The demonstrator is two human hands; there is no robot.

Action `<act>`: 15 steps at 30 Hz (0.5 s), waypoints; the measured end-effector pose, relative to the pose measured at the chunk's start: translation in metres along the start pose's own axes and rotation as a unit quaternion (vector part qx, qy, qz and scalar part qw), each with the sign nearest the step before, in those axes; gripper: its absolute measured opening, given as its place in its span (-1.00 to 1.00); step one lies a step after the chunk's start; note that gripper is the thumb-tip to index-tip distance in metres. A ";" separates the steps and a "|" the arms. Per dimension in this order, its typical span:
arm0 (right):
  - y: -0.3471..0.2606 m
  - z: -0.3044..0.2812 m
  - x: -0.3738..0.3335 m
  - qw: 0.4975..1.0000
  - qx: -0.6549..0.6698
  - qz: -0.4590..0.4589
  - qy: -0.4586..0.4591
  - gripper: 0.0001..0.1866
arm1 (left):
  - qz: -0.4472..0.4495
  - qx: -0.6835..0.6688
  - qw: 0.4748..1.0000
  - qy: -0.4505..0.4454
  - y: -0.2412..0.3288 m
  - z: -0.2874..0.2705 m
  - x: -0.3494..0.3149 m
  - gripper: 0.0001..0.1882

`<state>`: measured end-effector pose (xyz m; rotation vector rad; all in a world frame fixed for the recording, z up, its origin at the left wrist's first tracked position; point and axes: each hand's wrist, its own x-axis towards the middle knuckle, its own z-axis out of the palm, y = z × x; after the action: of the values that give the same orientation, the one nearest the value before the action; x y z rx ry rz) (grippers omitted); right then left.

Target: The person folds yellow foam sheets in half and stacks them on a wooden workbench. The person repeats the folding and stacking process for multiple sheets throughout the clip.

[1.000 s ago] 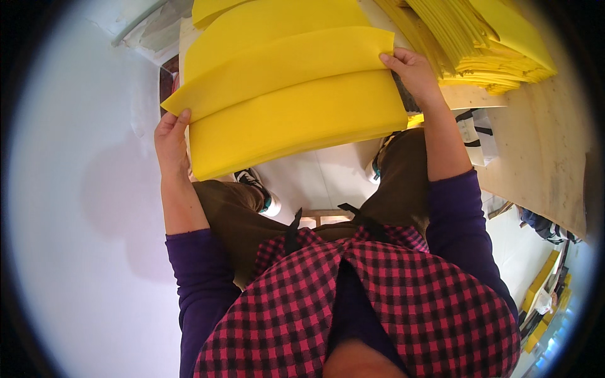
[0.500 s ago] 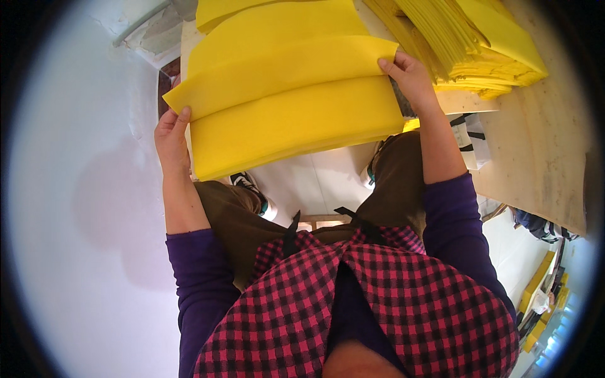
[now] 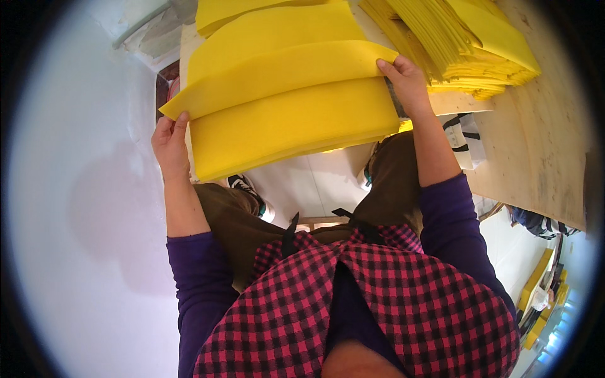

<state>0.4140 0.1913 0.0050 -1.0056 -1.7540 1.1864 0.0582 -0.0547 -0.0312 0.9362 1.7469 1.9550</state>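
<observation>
A yellow sheet [image 3: 277, 72], which looks like felt or thin foam, lies over a stack of similar yellow sheets [image 3: 296, 126] at the table's near edge. Its near edge is lifted and curls back. My left hand [image 3: 171, 140] pinches the left corner of that edge between thumb and fingers. At the other end, my right hand [image 3: 406, 82] grips the right corner, thumb on top. The lifted edge stretches between both hands, and the stack's front hangs slightly over the table edge.
To the right, a tall pile of folded yellow sheets [image 3: 466, 57] rests on a wooden tabletop [image 3: 529, 145]. Another yellow piece [image 3: 239, 11] lies at the far side. A white wall [image 3: 94, 208] stands close on my left. Below the table is a white bag with black straps [image 3: 463, 142].
Both hands keep their pinch on the sheet's edge. The right corner has sunk a little and curls more; the view has shifted slightly.
</observation>
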 end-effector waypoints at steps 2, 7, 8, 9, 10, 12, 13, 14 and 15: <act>-0.001 0.001 0.000 0.999 0.043 -0.007 0.008 -0.77 | -0.013 -0.044 0.999 0.004 0.000 0.001 -0.002 -0.83; -0.005 0.001 -0.001 0.998 0.066 -0.016 0.003 -0.75 | -0.010 -0.104 0.994 -0.015 0.004 0.000 -0.007 -0.77; -0.005 0.002 -0.002 0.998 0.060 -0.012 0.002 -0.75 | -0.012 -0.119 0.993 -0.022 0.004 -0.001 -0.007 -0.77; -0.006 0.002 -0.003 0.999 0.052 0.003 0.008 -0.75 | -0.018 -0.110 0.993 -0.026 0.004 -0.002 -0.008 -0.77; -0.007 0.002 -0.005 0.999 0.051 -0.004 0.003 -0.75 | -0.024 -0.106 0.994 -0.032 0.004 -0.003 -0.008 -0.77; -0.006 0.003 -0.010 0.998 0.057 0.004 0.001 -0.75 | -0.031 -0.102 0.993 -0.039 0.003 -0.006 -0.009 -0.77; -0.006 0.003 -0.012 0.999 0.041 0.012 0.010 -0.75 | -0.033 -0.104 0.993 -0.039 0.002 -0.007 -0.009 -0.77; -0.005 0.003 -0.014 0.999 0.035 0.018 0.014 -0.75 | -0.037 -0.105 0.993 -0.036 0.001 -0.008 -0.010 -0.77; -0.003 0.003 -0.015 0.999 0.039 0.011 0.010 -0.75 | -0.038 -0.102 0.993 -0.043 0.000 -0.010 -0.011 -0.77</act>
<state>0.4169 0.1758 0.0049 -0.9890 -1.6727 1.2447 0.0594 -0.0690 -0.0339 0.8574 1.4821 1.9701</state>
